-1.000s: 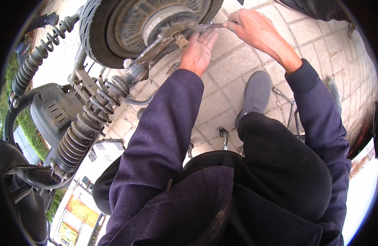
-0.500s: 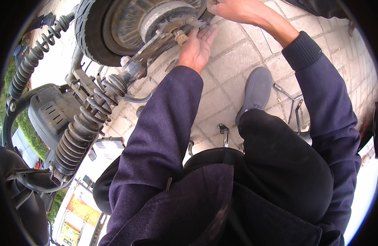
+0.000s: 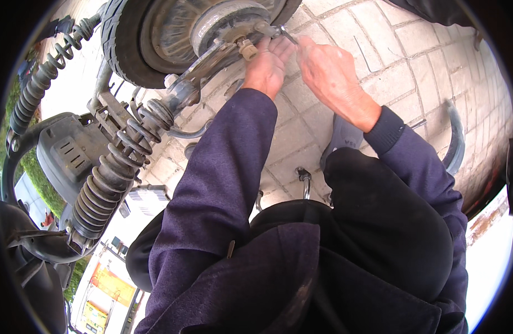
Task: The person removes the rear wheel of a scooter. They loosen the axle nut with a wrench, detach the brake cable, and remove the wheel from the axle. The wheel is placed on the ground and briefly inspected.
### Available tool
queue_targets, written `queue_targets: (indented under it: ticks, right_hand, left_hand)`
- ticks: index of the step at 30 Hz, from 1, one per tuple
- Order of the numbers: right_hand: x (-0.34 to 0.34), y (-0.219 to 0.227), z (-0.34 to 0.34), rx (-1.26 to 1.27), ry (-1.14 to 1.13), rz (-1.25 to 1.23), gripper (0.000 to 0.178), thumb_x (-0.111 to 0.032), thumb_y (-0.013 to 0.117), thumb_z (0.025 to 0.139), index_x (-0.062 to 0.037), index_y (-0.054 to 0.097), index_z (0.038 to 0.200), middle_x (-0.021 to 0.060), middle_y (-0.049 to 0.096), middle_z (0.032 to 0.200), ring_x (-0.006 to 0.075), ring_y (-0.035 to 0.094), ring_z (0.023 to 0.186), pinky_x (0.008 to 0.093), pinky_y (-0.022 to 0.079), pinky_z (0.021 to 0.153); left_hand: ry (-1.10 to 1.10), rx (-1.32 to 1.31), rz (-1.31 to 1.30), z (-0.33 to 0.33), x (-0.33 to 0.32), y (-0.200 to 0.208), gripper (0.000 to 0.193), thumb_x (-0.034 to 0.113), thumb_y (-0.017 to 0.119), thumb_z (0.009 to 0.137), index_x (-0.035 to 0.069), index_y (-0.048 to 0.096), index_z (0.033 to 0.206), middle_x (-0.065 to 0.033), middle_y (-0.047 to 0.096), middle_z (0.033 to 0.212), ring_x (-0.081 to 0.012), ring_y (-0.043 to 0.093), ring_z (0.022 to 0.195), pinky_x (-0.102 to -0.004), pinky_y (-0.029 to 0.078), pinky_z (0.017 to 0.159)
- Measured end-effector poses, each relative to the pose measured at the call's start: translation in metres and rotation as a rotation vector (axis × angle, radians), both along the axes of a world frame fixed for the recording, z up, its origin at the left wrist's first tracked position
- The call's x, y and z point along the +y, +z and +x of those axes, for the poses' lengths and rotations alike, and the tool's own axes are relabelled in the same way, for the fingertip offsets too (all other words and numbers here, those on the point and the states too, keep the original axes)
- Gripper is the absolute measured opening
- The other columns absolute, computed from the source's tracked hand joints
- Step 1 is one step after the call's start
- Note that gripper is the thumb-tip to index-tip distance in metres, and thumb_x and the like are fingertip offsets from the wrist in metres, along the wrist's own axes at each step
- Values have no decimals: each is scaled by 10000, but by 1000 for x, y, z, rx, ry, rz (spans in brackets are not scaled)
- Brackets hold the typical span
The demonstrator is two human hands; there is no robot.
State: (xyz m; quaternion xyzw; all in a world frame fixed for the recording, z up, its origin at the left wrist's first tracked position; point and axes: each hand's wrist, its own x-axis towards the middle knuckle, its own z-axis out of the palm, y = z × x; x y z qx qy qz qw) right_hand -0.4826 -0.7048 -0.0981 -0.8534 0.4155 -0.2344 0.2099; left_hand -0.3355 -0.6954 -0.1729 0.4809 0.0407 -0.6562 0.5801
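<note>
Outdoors, daylight. Ground is grey block paving point(image 3: 434, 72), rectangular bricks with light joints, curved by the lens. Green grass strip point(image 3: 34, 167) at far left beside a pale path point(image 3: 28, 195). Lower left: small orange-yellow sign or kiosk point(image 3: 106, 286), blurred. Right edge is bright, overexposed pavement point(image 3: 490, 261). Shade falls over the paving near the middle.

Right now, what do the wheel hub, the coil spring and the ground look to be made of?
Wheel hub: dull grey metal, grimy. Coil spring: dark metal, apparently painted black, thick coils. Ground: pale paving bricks with visible joints, likely concrete or stone.
</note>
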Motion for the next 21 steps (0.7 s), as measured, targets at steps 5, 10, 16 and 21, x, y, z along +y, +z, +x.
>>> queue_targets:
  ticks: [5, 10, 16, 21]
  right_hand:
    - [10, 7, 16, 335, -25, 62, 217, -45, 627, 759, 27, 600, 962, 140, 634, 640, 298, 679, 641, 385, 516, 506]
    - [-13, 18, 16, 376, 118, -6, 152, -58, 632, 744, 33, 644, 864, 172, 653, 659, 318, 688, 657, 402, 528, 525]
    - [-12, 11, 13, 293, 99, -61, 117, -58, 632, 752, 3, 587, 841, 151, 615, 574, 309, 660, 551, 405, 511, 501]
    - [20, -16, 18, 351, -57, 64, 163, -74, 614, 783, -4, 533, 906, 123, 595, 549, 282, 652, 525, 405, 501, 480]
  left_hand:
    - [-57, -12, -32, 4, 3, -3, 454, 295, 388, 1076, -29, 371, 1395, -212, 435, 1439, -312, 455, 1330, -404, 390, 1130]
    - [-80, -28, -33, 4, 2, -1, 452, 299, 382, 1076, -26, 374, 1391, -212, 434, 1441, -303, 441, 1344, -400, 376, 1139]
    - [-75, -41, -5, 3, 0, 1, 426, 292, 378, 1075, -32, 414, 1350, -194, 494, 1389, -299, 492, 1297, -399, 402, 1115]
    - [-83, -34, -37, 4, 2, 2, 415, 289, 382, 1072, -37, 441, 1321, -188, 527, 1356, -298, 521, 1267, -409, 431, 1087]
